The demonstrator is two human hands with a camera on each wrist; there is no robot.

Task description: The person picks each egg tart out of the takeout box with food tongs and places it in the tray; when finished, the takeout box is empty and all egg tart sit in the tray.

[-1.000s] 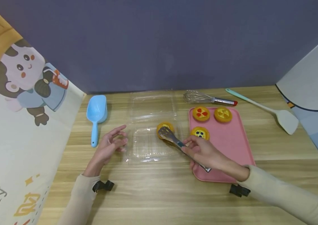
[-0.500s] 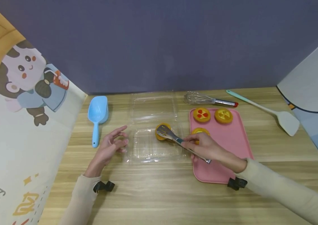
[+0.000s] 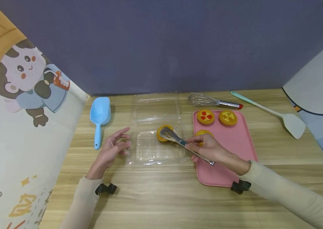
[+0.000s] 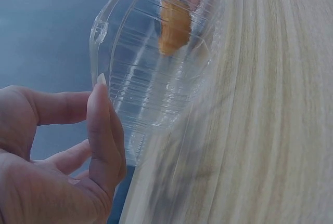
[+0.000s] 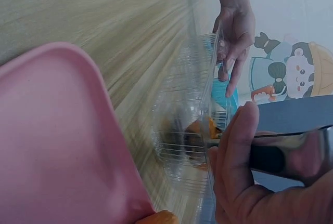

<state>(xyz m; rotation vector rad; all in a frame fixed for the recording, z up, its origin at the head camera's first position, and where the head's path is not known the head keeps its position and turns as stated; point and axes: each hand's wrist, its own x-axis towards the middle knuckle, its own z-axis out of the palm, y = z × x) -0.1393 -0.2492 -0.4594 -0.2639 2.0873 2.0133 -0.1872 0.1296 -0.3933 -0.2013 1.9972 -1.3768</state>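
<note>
My right hand (image 3: pixel 207 148) grips metal tongs (image 3: pixel 178 140) with a slotted head. That slotted head lies over an egg tart (image 3: pixel 160 135) inside the clear plastic box (image 3: pixel 150 157), whose lid is folded back. In the right wrist view the tart (image 5: pixel 193 133) shows through the ribbed wall, with the tongs (image 5: pixel 291 154) running to it from my fingers. My left hand (image 3: pixel 112 148) is at the left side of the box, fingers loosely bent. Seen from the left wrist, a fingertip (image 4: pixel 101 86) is right at the box's rim (image 4: pixel 96 52).
Under my right forearm lies a pink tray (image 3: pixel 235 149) with a strawberry-topped tart (image 3: pixel 205 116), another tart (image 3: pixel 228 117) and a third (image 3: pixel 204 132) partly covered by my hand. Around stand a blue scoop (image 3: pixel 100 111), a whisk (image 3: pixel 212 101) and a pale spatula (image 3: pixel 290 124).
The tongs and the tart shift slightly left within the box. My right hand moves a little with them and covers more of the blueberry tart. The left hand stays nearly still.
</note>
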